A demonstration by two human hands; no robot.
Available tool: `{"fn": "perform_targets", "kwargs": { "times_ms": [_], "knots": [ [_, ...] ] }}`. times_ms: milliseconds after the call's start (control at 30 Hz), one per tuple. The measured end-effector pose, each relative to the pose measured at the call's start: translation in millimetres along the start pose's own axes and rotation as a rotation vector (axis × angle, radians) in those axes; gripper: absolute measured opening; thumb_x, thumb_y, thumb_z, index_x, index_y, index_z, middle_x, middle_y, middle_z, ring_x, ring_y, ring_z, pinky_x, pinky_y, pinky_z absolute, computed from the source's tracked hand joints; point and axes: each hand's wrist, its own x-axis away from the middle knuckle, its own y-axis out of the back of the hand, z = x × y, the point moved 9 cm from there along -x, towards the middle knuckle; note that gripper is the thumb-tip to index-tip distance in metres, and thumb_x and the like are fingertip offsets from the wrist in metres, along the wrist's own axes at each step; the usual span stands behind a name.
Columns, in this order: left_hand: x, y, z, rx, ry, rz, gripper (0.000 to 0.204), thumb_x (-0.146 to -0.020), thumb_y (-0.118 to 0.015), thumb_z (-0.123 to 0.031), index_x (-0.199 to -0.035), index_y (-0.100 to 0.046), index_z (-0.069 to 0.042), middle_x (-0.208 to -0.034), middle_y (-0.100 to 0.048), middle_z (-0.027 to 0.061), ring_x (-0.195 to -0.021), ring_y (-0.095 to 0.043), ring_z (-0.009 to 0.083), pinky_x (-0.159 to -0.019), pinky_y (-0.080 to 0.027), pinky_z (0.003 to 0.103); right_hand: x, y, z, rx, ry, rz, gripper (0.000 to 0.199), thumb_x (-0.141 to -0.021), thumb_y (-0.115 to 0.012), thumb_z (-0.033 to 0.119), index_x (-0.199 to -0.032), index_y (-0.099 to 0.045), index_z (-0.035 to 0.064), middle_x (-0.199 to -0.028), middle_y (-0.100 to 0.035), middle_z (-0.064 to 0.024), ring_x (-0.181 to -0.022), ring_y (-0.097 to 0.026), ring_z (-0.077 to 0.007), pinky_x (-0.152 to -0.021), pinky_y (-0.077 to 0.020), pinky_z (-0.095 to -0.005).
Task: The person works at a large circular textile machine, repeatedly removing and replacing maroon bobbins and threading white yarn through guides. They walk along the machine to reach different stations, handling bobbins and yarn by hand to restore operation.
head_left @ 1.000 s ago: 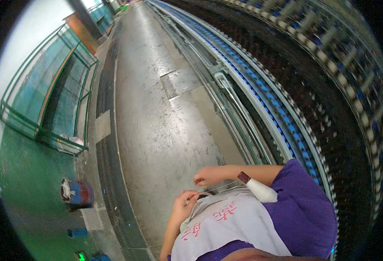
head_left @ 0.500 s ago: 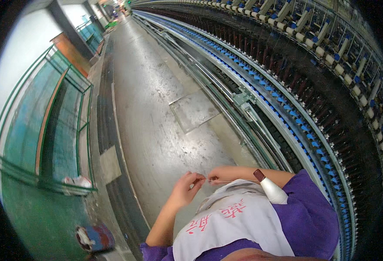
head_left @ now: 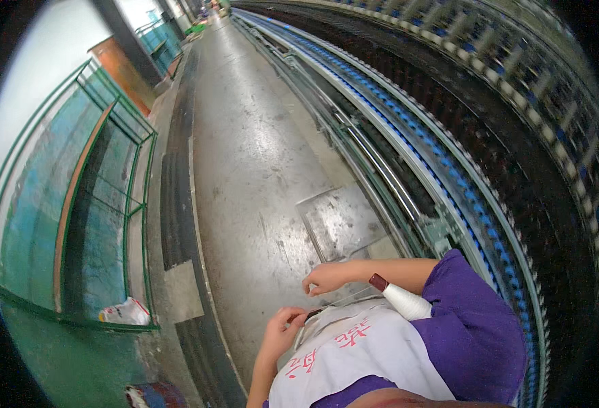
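Note:
A cone-shaped bobbin of white thread with a dark red tip lies tucked between my right upper arm and my body. From its tip a fine white thread runs left, over the apron's top, toward my left hand. That hand is closed, its fingertips pinched where the thread leads. Beside them is a small dark object at the apron's edge; whether I hold it is unclear. Farther forward, my right hand is curled, fingers pointing left and down; what lies between the fingertips is hidden. The white apron has red writing.
A long spinning machine with a blue-dotted rail and metal bars flanks my right. The grey aisle floor stretches ahead, with a metal floor plate. On the left stand a green rail frame, a white cloth item and a round container.
My hands, earlier together at the thread, have parted: the left came down toward the apron, the right stayed farther forward. The bobbin has tilted flatter, and the view has shifted along the aisle.

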Motion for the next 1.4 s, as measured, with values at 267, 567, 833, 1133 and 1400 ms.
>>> {"fn": "perform_targets", "kwargs": {
  "times_ms": [267,567,833,1133,1400],
  "knots": [
    [-249,162,20,0.068,-0.128,-0.071,0.009,-0.083,-0.060,-0.007,-0.087,-0.062,0.000,-0.080,-0.060,0.0075,-0.069,-0.057,0.0131,-0.064,-0.044,0.026,-186,153,-139,0.030,-0.096,0.082,0.026,-0.080,-0.057,0.027,-0.099,-0.063,0.0097,-0.079,-0.065,-0.0107,-0.074,-0.061,-0.0259,-0.070,-0.0466,-0.0382],
    [-570,278,-75,-0.194,-0.481,0.172,0.007,-0.081,-0.061,-0.005,-0.086,-0.061,-0.001,-0.079,-0.060,0.0084,-0.067,-0.057,0.0153,-0.063,-0.045,0.027,-286,384,-269,-0.320,-0.405,-0.144,0.025,-0.078,-0.058,0.024,-0.094,-0.063,0.0059,-0.076,-0.065,-0.0091,-0.054,-0.062,-0.0199,-0.057,-0.0480,-0.0339],
    [-826,360,-13,-0.117,-0.144,0.105,0.007,-0.082,-0.061,-0.006,-0.086,-0.061,0.000,-0.073,-0.058,0.0080,-0.066,-0.058,0.0152,-0.061,-0.045,0.027,-461,577,-435,-0.178,-0.188,-0.154,0.023,-0.078,-0.057,0.023,-0.092,-0.063,0.0050,-0.070,-0.064,-0.0109,-0.053,-0.063,-0.0192,-0.055,-0.0501,-0.0336],
    [-1048,485,48,0.173,-0.021,0.020,0.009,-0.083,-0.060,-0.007,-0.086,-0.061,0.001,-0.077,-0.058,0.0076,-0.067,-0.057,0.0131,-0.064,-0.044,0.025,-655,749,-556,-0.098,-0.107,0.042,0.020,-0.078,-0.056,0.022,-0.090,-0.064,0.0082,-0.066,-0.063,-0.0092,-0.055,-0.062,-0.0201,-0.057,-0.0488,-0.0337],
    [-1322,617,8,0.096,-0.173,0.150,0.007,-0.083,-0.059,-0.006,-0.085,-0.061,0.001,-0.077,-0.061,0.0053,-0.070,-0.056,0.0116,-0.066,-0.045,0.025,-767,963,-682,0.007,-0.243,-0.182,0.022,-0.077,-0.058,0.027,-0.089,-0.064,0.0091,-0.079,-0.065,-0.0118,-0.076,-0.062,-0.0285,-0.069,-0.0469,-0.0397]
  ]
}}
